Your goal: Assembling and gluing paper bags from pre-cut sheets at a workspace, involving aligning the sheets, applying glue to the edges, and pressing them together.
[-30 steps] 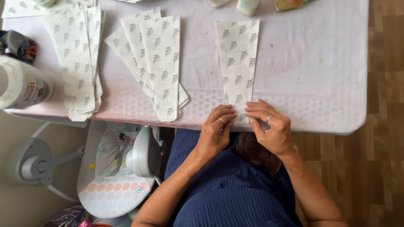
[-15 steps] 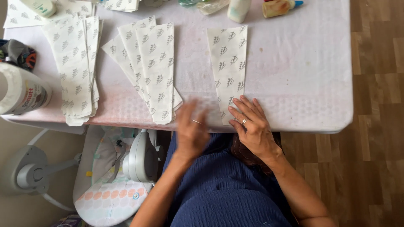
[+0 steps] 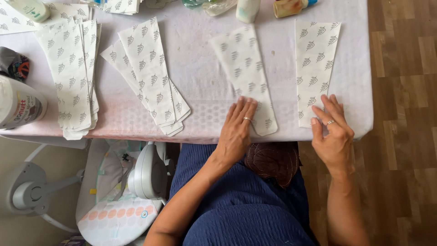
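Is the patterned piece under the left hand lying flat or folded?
Flat: the patterned piece lies spread on the table, left hand resting on its lower edge.

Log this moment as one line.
left hand: flat on middle paper strip | right hand: fingertips on right paper strip | table: two strip stacks at left

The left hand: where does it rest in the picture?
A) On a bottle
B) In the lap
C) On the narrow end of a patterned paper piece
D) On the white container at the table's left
C: the left hand lies flat with its fingertips on the narrow end of the patterned paper piece.
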